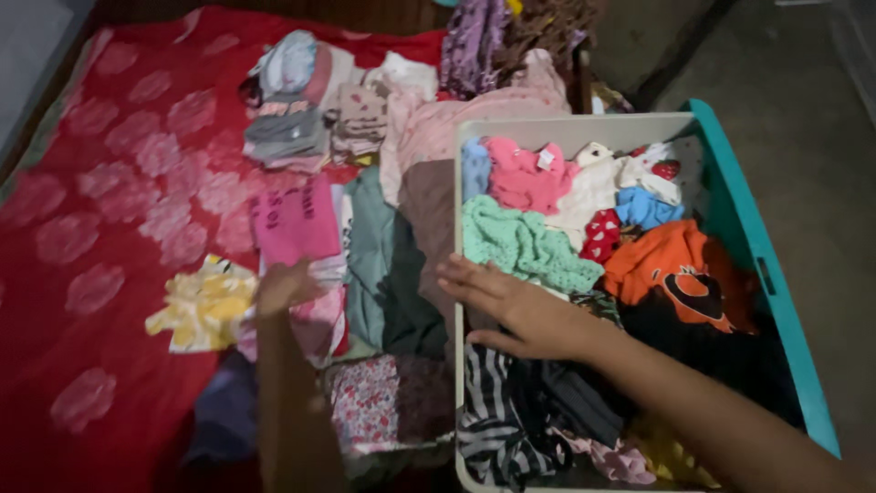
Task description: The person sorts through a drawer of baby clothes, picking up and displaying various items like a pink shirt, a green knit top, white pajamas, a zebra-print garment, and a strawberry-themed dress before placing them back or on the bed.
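My left hand [285, 285] rests on the lower edge of a folded pink garment [294, 219] lying on the red bedspread [119, 183]; its fingers are blurred and curled on the cloth. My right hand [516, 306] lies flat with fingers spread over the left rim of a teal-and-white laundry bin [730, 210], touching the clothes inside near a mint green knitted piece [516, 242]. A black-and-white striped garment [493, 411] sits just below that hand. An orange garment [675, 269] and a pink top [525, 178] lie deeper in the bin.
Small folded stacks of clothes [301, 119] sit at the back of the bed. A yellow-and-white piece [205, 306] lies left of my left hand. Green and brown garments [392, 265] and a floral one [370, 402] lie between bed and bin. Grey floor [803, 91] is right of the bin.
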